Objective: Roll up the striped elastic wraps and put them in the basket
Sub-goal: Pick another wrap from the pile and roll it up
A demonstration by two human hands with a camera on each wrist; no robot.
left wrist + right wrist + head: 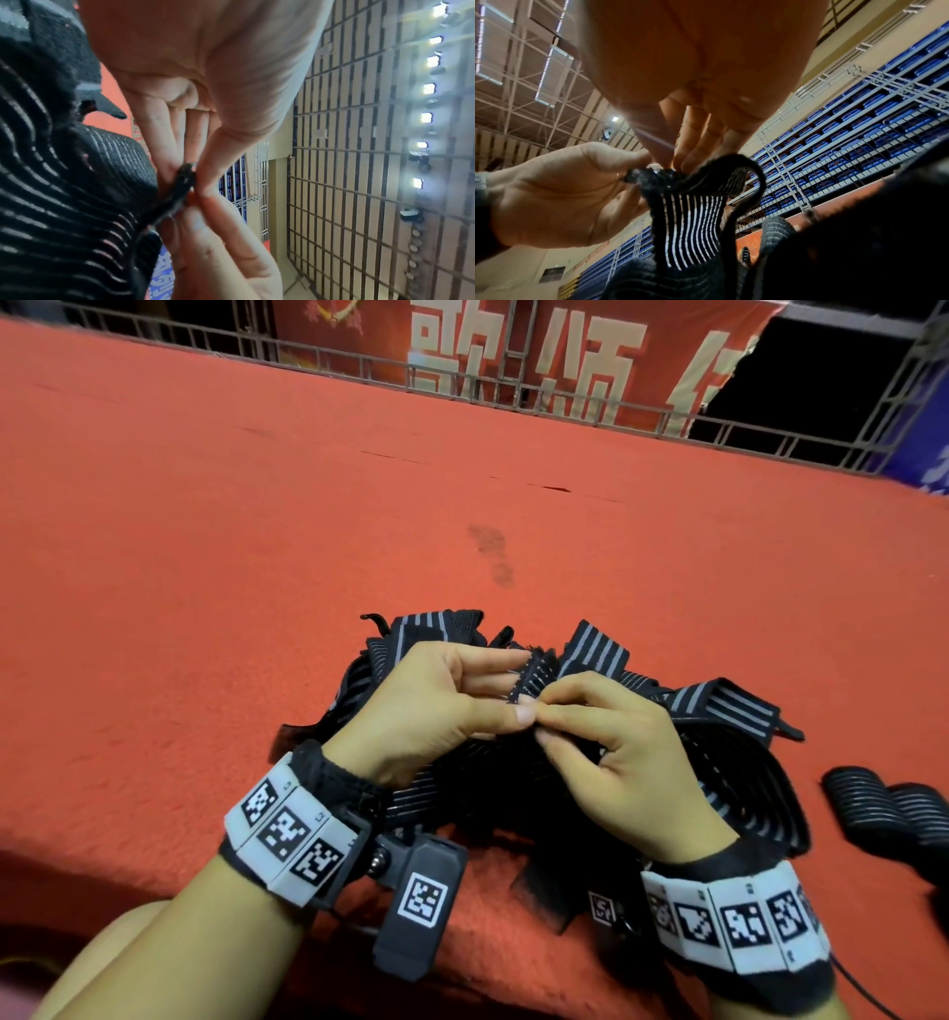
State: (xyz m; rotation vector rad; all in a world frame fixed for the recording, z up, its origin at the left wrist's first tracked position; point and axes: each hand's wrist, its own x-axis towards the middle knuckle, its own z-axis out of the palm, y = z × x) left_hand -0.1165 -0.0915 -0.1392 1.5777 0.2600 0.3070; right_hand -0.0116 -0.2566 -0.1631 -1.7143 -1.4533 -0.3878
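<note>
A tangled pile of black elastic wraps with grey stripes (pixel 719 762) lies on the red carpet near the front edge. Both hands are raised over the pile and meet at one end of a striped wrap (pixel 531 677). My left hand (pixel 513 695) pinches that end between thumb and fingers. My right hand (pixel 544 711) pinches the same end from the other side. In the right wrist view the striped wrap (pixel 693 227) hangs down from the pinch. In the left wrist view the wrap's end (pixel 183 182) sits between the fingertips. No basket is in view.
Two rolled wraps (pixel 893 814) lie on the carpet at the right edge. The red carpet (pixel 257 557) stretches far ahead to a metal railing (pixel 513 397) with a red banner behind it.
</note>
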